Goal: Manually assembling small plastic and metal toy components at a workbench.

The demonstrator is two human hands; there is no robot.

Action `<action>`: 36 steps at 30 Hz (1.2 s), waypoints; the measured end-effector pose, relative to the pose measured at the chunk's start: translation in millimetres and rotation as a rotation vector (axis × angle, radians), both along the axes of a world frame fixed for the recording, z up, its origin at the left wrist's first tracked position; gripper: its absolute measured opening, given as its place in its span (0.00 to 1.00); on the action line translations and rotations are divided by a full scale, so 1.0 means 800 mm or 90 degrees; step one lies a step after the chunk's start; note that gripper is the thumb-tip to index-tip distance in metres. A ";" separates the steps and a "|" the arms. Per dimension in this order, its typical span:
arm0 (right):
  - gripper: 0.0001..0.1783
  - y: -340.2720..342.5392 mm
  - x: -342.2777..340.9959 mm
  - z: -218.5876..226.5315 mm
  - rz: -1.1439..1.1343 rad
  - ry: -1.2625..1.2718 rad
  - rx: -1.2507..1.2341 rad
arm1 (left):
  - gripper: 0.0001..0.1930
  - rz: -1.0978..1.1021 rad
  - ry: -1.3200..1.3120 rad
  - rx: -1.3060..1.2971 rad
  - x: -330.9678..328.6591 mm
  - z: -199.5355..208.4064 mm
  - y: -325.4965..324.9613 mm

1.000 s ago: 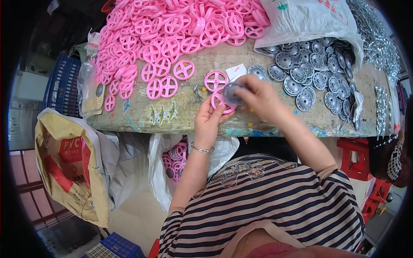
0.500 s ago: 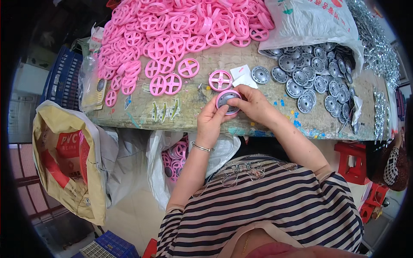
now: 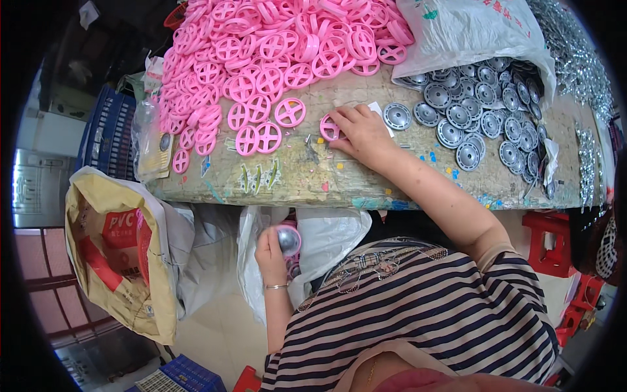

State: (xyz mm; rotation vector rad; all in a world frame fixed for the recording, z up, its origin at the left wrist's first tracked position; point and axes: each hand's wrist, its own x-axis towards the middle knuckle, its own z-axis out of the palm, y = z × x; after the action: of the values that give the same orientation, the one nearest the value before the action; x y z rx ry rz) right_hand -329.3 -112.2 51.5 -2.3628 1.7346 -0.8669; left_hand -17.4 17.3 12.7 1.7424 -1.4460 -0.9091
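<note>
Over the mouth of a white sack [image 3: 336,230] below the table edge, my left hand [image 3: 269,253] grips a pink wheel with a grey hubcap [image 3: 288,240] set in it. More pink parts show inside that sack, partly hidden by the hand. On the tabletop, my right hand [image 3: 366,136] has its fingers closed on the rim of a pink spoked wheel [image 3: 328,128]; the fingers cover the wheel's right part. A single grey hubcap [image 3: 397,116] lies just right of this hand, beside a piece of white paper [image 3: 377,112].
A large heap of pink wheels [image 3: 261,46] fills the back left of the worn table [image 3: 313,176]. Grey hubcaps [image 3: 467,117] spill from a white plastic bag [image 3: 473,36] at right. A yellow-brown sack [image 3: 160,274] stands open at left. Silver tinsel [image 3: 575,65] hangs far right.
My hands have parted. The left carried the wheel with the hubcap down and left, from above the table to the sack. The right moved slightly left onto the loose pink wheel.
</note>
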 end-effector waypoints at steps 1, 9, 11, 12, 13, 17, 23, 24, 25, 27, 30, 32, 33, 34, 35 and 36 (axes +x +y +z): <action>0.32 -0.004 0.003 0.000 0.004 -0.004 0.001 | 0.13 0.004 -0.004 0.001 0.011 -0.009 0.010; 0.18 -0.022 -0.044 0.033 0.018 -0.182 0.079 | 0.08 -0.048 0.137 -0.268 -0.104 0.042 -0.042; 0.20 0.016 -0.035 0.038 0.081 -0.324 0.149 | 0.13 0.012 0.509 -0.240 -0.185 0.090 -0.063; 0.20 0.038 -0.018 0.077 0.022 -0.449 0.382 | 0.13 0.022 0.511 -0.239 -0.189 0.087 -0.075; 0.20 0.053 -0.018 0.072 0.056 -0.432 0.346 | 0.14 -0.063 0.579 -0.098 -0.198 0.085 -0.085; 0.19 0.047 -0.061 0.052 -0.044 -0.330 0.234 | 0.14 -0.201 0.573 0.012 -0.213 0.060 -0.101; 0.28 0.015 -0.122 0.024 -0.192 0.005 0.141 | 0.15 -0.196 0.602 0.103 -0.215 0.050 -0.106; 0.28 0.012 -0.123 0.024 -0.188 0.005 0.142 | 0.15 -0.192 0.602 0.102 -0.213 0.050 -0.106; 0.28 0.007 -0.125 0.024 -0.199 -0.010 0.160 | 0.15 -0.204 0.630 0.110 -0.211 0.050 -0.107; 0.29 0.003 -0.122 0.022 -0.208 -0.025 0.180 | 0.15 -0.214 0.657 0.118 -0.209 0.048 -0.108; 0.16 0.002 -0.114 0.017 -0.119 -0.456 0.217 | 0.16 -0.203 0.691 0.125 -0.207 0.043 -0.110; 0.14 0.025 -0.071 0.060 -0.039 -0.571 0.370 | 0.17 -0.203 0.698 0.114 -0.200 0.041 -0.108; 0.15 0.036 -0.049 0.069 -0.033 -0.545 0.412 | 0.17 -0.198 0.698 0.114 -0.198 0.043 -0.107; 0.17 0.045 -0.036 0.076 -0.032 -0.517 0.448 | 0.18 -0.206 0.697 0.119 -0.199 0.046 -0.107; 0.17 0.050 -0.033 0.062 -0.035 -0.516 0.448 | 0.19 -0.212 0.697 0.123 -0.200 0.047 -0.107; 0.17 0.054 -0.033 0.038 -0.003 -0.354 0.216 | 0.19 -0.218 0.698 0.124 -0.204 0.048 -0.108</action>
State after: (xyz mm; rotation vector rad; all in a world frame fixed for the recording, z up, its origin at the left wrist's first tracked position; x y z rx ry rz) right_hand -355.4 -68.8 82.3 -1.6956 1.5071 -1.0103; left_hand -180.5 -69.3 51.1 0.7901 -0.8945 -1.8399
